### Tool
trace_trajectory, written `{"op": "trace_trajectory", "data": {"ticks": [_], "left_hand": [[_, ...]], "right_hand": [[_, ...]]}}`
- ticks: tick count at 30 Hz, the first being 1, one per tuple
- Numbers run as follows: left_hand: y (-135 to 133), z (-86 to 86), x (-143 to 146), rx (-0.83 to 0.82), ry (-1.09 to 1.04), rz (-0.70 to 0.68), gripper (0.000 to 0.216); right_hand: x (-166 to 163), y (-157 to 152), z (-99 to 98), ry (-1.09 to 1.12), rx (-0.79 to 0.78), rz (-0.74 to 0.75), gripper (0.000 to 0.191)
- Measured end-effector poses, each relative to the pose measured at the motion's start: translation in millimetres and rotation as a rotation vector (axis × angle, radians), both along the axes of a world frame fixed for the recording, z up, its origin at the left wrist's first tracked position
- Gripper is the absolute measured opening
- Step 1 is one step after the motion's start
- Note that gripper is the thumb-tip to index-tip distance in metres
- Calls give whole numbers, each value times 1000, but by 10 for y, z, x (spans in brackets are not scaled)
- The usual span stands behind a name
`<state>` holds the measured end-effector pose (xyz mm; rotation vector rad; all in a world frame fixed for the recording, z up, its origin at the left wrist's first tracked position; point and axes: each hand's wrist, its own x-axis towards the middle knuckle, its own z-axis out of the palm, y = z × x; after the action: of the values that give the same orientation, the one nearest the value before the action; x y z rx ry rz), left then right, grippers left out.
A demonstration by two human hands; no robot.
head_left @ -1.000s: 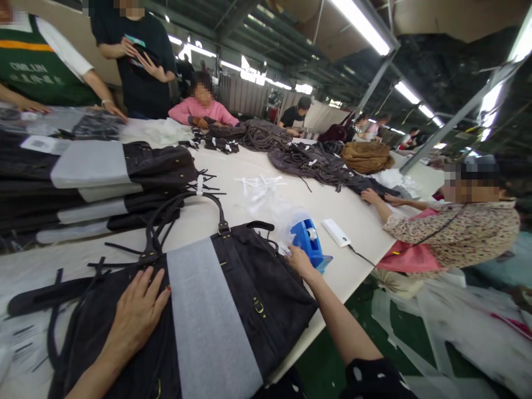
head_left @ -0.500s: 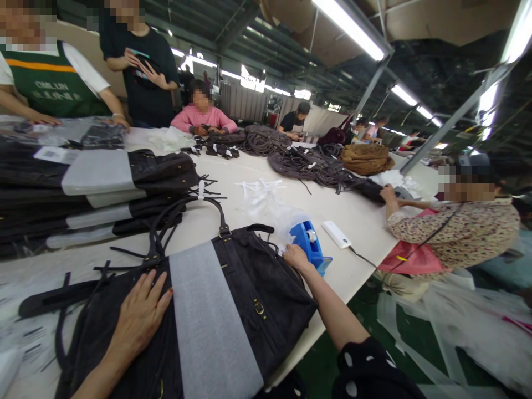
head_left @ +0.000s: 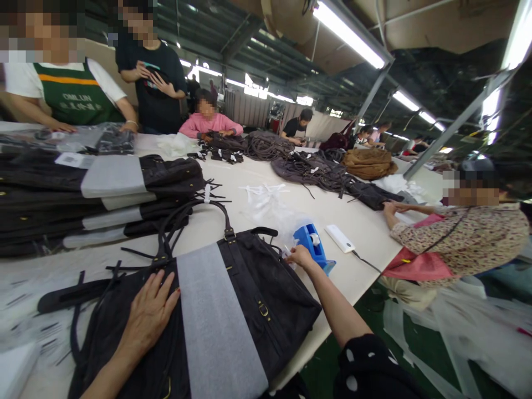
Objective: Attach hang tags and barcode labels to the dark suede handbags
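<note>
A black handbag [head_left: 266, 277] lies flat before me on the table, a grey paper band [head_left: 218, 310] wrapped across it and its handles pointing away. My left hand [head_left: 152, 307] rests flat on the bag, left of the band, fingers stretched out. Beyond the bag's right edge, my right hand [head_left: 300, 256] has its fingers pinched on a small white piece, whose kind I cannot make out. Just beside that hand stands a blue tape dispenser [head_left: 310, 239]. Thin clear plastic [head_left: 268, 205] lies behind the handles.
Stacked black bags [head_left: 45, 191] with grey bands lie at the left. A white power bank [head_left: 339, 237] with a cable sits right of the dispenser. Dark bags [head_left: 307, 169] and a brown bag [head_left: 369, 162] are piled at the back. A co-worker [head_left: 465, 233] sits at the right; others stand behind.
The whole view has shifted slightly to the right. My right hand now shows the white piece at its fingertips, near the dispenser. My left hand stays flat on the handbag.
</note>
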<state>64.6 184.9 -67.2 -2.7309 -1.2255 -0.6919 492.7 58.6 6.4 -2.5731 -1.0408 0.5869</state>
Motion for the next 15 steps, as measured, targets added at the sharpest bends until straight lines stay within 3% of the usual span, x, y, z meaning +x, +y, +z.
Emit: {"op": "trace_trajectory", "data": {"ticks": [7, 12, 15], "left_hand": [[9, -37, -4, -26, -70, -28, 54], [-61, 40, 38, -33, -165, 9, 59], [-130, 247, 73, -1, -210, 51, 54]], "right_hand": [[-127, -288, 531, 136, 365, -77, 27], [-594, -187, 914, 698, 718, -91, 40], [-983, -63, 1016, 919, 752, -58, 42]]}}
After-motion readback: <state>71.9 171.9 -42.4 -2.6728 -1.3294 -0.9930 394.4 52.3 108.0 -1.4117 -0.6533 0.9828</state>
